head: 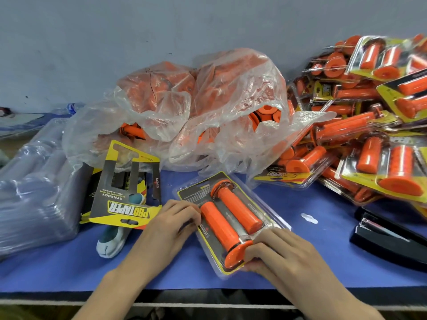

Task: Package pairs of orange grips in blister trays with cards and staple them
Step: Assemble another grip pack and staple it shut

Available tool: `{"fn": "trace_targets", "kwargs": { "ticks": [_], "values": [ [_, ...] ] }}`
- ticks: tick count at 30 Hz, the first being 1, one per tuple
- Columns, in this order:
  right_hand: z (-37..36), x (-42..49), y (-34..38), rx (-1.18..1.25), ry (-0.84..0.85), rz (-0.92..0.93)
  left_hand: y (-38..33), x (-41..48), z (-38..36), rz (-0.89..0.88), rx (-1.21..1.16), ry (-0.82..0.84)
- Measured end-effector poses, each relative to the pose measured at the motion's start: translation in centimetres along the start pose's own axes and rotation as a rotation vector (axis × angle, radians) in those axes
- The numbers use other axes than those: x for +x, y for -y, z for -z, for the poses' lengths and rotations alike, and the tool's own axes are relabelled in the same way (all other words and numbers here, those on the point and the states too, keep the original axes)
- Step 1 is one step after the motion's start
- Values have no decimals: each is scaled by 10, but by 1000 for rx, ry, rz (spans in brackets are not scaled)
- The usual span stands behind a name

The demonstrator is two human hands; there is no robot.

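Clamping blister tray [276, 221] at six o'clock on surface [323, 250]: held with left hand [173, 225] on its nine o'clock edge, right hand [279, 252] round its five o'clock corner. Probably risked popping orange grips [238, 209] loose through uneven pressing before stapling.

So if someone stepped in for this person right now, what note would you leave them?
Left hand: bent fingers grip the left edge of the blister tray.
Right hand: holds the tray's near end, fingers over one grip's flange.
Tray lies mid-table with two orange grips and a card inside.
Spare cards and empty trays are to the left, the bag of loose grips behind, finished packs to the right.
Done: this pair is loaded.
Left: stapling it. I see no staples, and the stapler lies untouched on the right.
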State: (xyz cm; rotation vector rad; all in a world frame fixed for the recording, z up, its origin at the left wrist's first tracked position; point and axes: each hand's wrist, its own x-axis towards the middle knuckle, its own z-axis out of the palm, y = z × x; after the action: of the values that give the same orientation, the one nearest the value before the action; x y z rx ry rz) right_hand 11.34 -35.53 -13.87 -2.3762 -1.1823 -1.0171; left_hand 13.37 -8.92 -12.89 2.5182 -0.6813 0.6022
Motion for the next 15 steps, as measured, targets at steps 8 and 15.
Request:
{"fn": "trace_targets", "kwargs": {
  "ticks": [8,15],
  "values": [
    [-13,13,9,-30,-28,-3,-49,-29,9,-174,37,-35],
    [-12,13,1,-52,93,2,-43,-32,1,-139,211,-80]
  ]
}}
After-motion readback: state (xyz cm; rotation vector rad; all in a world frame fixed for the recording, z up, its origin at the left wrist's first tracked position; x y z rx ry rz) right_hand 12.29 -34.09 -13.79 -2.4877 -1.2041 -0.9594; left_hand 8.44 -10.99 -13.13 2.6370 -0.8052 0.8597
